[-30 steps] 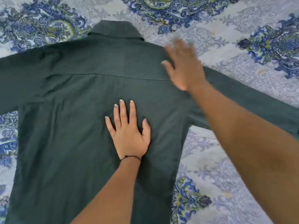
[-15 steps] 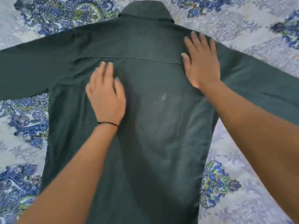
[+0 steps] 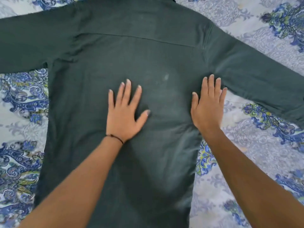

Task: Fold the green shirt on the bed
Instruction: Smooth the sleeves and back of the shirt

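Both hands lie flat, fingers spread: left hand [image 3: 124, 116] mid-back, right hand [image 3: 207, 105] at the side seam of the green shirt [image 3: 139, 51], soft, matte, spread back-up across the paisley-quilted bed [image 3: 256, 145].

The green shirt [image 3: 144, 51] lies flat and back-side up on the bed [image 3: 256, 145], spread open and unfolded, its collar end at the far edge of view. Both long sleeves reach outward from the shoulders over the patterned bedcover, and a faint pale smudge marks the shirt's middle back
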